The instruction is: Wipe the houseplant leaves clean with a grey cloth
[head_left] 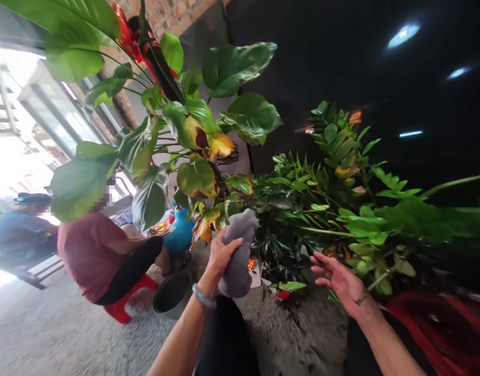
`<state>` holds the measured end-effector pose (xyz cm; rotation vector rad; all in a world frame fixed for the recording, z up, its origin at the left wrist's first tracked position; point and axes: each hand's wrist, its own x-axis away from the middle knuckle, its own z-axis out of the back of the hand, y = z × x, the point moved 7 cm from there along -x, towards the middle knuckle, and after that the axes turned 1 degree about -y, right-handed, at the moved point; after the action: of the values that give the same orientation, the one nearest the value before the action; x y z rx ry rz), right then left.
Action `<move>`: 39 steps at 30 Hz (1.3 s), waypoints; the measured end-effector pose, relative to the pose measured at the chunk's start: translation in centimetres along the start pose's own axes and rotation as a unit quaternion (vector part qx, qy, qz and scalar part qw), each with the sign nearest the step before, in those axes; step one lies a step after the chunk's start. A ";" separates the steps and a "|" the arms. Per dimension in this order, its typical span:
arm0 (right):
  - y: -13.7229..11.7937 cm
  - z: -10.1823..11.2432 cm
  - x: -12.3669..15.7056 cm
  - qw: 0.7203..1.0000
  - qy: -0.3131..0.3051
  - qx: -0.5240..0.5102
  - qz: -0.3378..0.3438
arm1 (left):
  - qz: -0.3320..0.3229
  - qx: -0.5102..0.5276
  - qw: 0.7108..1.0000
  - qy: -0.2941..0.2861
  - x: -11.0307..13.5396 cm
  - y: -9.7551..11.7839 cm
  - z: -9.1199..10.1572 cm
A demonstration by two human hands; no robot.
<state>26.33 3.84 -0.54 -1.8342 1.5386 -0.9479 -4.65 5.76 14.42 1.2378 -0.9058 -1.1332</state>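
My left hand (pixel 220 254) grips a grey cloth (pixel 238 256), its thumb lying across the front and the fingers partly hidden behind. Just beyond the cloth stands a big-leaved potted plant with yellow and brown leaf edges (pixel 198 177). My right hand (pixel 337 282) is held out with its fingers apart and nothing in them. It is close to a low leafy plant (pixel 365 219) on the right, and I cannot tell whether it touches the leaves.
A person in a red shirt (pixel 91 250) sits on a red stool (pixel 124 305) at left, another person (pixel 20 230) behind. A dark bucket (pixel 171 295) and blue pot (pixel 180 230) stand nearby. A glossy black wall (pixel 341 52) rises behind. Red fabric (pixel 439 329) lies lower right.
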 end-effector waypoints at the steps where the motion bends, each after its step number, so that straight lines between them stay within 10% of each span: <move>1: 0.0 -0.4 0.1 1.000 0.003 -0.001 0.002 | 0.014 0.005 1.000 -0.015 0.2 -0.6 -1.2; 5: -0.1 -1.7 0.8 1.000 0.025 0.008 0.004 | 0.060 -0.056 0.983 -0.162 3.7 -4.3 -5.9; 9: -0.5 -1.7 1.4 0.998 0.066 -0.001 0.021 | 0.052 -0.083 0.953 -0.287 6.9 -3.8 -5.9; 14: -1.1 -1.8 1.6 0.996 0.072 -0.008 0.049 | -0.052 0.064 0.993 -0.087 2.8 3.5 -2.0; 17: -1.0 -2.2 1.6 0.997 0.064 -0.015 0.039 | -0.073 0.078 0.994 -0.022 1.1 3.9 -2.4; 23: -0.5 -2.0 1.4 0.997 0.068 -0.014 0.029 | 0.031 -0.092 0.965 -0.242 3.8 -1.4 -6.1; 32: 0.2 -1.8 0.4 1.000 0.019 -0.006 -0.005 | -0.146 0.065 0.977 -0.139 -1.1 8.7 -6.6; 39: 0.3 -1.0 0.8 0.998 0.065 -0.006 -0.017 | -0.014 -0.118 0.918 -0.378 2.5 1.3 -10.3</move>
<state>25.44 2.98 -0.06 -1.8443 1.5958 -1.0959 6.06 5.75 14.10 0.5964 -1.2668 -1.7339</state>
